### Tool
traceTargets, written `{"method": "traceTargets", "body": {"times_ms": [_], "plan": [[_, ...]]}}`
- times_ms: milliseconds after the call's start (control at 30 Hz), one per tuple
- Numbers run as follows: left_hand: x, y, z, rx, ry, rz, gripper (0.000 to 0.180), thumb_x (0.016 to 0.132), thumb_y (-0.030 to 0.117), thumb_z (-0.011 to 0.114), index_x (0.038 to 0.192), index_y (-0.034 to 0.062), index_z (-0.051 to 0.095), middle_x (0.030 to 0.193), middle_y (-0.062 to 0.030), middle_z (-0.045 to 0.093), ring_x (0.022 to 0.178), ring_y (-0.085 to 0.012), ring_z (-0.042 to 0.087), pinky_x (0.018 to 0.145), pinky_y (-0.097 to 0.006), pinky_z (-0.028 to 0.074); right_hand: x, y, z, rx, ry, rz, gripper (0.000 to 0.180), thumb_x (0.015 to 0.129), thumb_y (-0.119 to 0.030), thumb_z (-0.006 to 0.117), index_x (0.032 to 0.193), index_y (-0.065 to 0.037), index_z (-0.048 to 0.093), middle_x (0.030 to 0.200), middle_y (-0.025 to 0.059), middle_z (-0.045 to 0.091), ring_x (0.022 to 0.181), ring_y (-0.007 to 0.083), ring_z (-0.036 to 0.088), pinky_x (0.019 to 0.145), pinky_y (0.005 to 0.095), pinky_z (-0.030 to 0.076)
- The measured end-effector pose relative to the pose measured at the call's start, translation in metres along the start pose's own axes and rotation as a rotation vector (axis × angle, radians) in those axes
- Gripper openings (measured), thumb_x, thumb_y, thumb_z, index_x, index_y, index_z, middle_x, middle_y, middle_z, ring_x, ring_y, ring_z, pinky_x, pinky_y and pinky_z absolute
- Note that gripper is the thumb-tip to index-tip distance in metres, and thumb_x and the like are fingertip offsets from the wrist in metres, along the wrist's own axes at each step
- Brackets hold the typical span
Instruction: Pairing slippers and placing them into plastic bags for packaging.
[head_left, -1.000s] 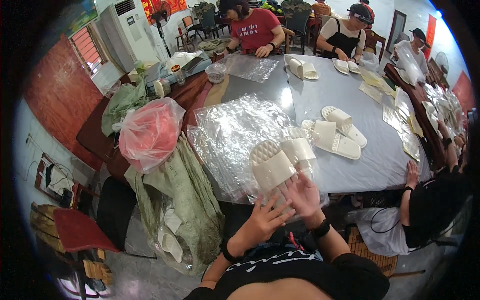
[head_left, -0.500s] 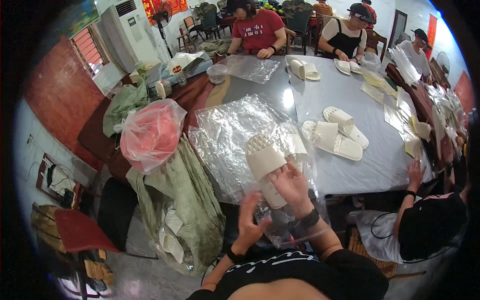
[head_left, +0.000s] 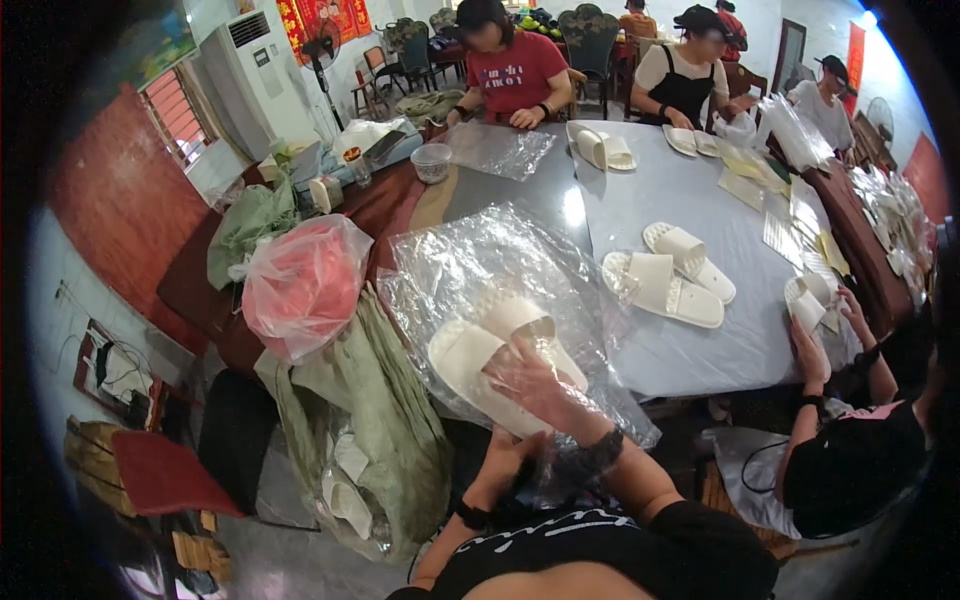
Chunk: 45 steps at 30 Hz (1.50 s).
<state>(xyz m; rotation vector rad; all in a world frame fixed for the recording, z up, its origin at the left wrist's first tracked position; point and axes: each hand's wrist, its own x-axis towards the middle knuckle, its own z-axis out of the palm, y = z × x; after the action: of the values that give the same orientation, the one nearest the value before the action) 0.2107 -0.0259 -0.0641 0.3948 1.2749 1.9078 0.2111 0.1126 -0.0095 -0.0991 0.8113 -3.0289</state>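
Note:
A pair of cream slide slippers lies side by side over the clear plastic bags at the table's near edge. The left slipper (head_left: 462, 362) points toward the far left, and its mate (head_left: 522, 314) lies close against it. My right hand (head_left: 532, 385) is closed over the pair from above, its fingers at the openings behind the straps. Under the heel end is my left hand (head_left: 508, 460), blurred, its fingers mostly hidden. Clear film of a plastic bag (head_left: 615, 405) spreads around my right wrist. Whether the slippers are inside it I cannot tell.
Another cream pair (head_left: 665, 285) lies to the right on the grey table (head_left: 700, 355). A co-worker at the right holds a slipper (head_left: 808, 300); others sit across. A pink bundle in plastic (head_left: 305, 280) and a green sack (head_left: 400, 430) stand at my left.
The slippers under my hands have moved left and nearer me. My right hand has turned over onto them; my left hand has moved beneath the heels. The right co-worker now holds a slipper.

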Motion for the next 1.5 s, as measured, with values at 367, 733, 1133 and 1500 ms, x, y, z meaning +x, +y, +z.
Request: {"method": "traceTargets", "body": {"times_ms": [367, 733, 1133, 1500], "plan": [[0.001, 0.037, -0.017, -0.339, 0.097, 0.086, 0.037, 0.083, -0.002, 0.053, 0.118, 0.0025, 0.043, 0.102, -0.0086, 0.059, 0.087, -0.0154, 0.06, 0.068, -0.026, 0.05, -0.093, -0.054, 0.042, -1.397, -0.229, -0.134, 0.042, 0.088, -0.01, 0.05, 0.129, -0.005, 0.042, 0.134, 0.014, 0.04, 0.126, 0.0262, 0.035, 0.103, 0.0351, 0.028], [-0.009, 0.055, -0.022, -0.78, 0.005, -0.002, 0.011, 0.085, 0.011, 0.055, 0.095, 0.0062, 0.055, 0.088, -0.0067, 0.059, 0.075, -0.0167, 0.058, 0.06, -0.029, 0.048, -0.079, -0.062, 0.027, -1.953, 0.292, -0.471, 0.091, 0.064, -0.025, 0.077, 0.137, -0.008, 0.025, 0.136, 0.0238, 0.03, 0.124, 0.0416, 0.033, 0.102, 0.045, 0.03], [-0.015, 0.065, 0.012, -0.306, 0.075, -0.098, 0.039, 0.091, 0.033, 0.049, 0.119, 0.005, 0.045, 0.094, -0.0051, 0.06, 0.07, -0.0134, 0.056, 0.058, -0.027, 0.046, -0.053, 0.0, 0.004, -0.993, 0.227, -0.351, 0.027, 0.09, -0.013, 0.049, 0.111, 0.003, 0.054, 0.131, 0.0149, 0.043, 0.12, 0.0229, 0.041, 0.099, 0.0323, 0.031], [-0.055, 0.043, 0.0, 0.172, 0.247, 0.132, 0.028, 0.085, 0.018, 0.053, 0.106, -0.0011, 0.057, 0.1, -0.0089, 0.061, 0.091, -0.016, 0.058, 0.075, -0.03, 0.047, -0.056, 0.012, 0.051, -0.905, -0.207, -0.266, 0.026, 0.082, -0.01, 0.056, 0.105, 0.002, 0.058, 0.14, 0.0195, 0.029, 0.124, 0.0304, 0.036, 0.102, 0.0389, 0.028]]}}
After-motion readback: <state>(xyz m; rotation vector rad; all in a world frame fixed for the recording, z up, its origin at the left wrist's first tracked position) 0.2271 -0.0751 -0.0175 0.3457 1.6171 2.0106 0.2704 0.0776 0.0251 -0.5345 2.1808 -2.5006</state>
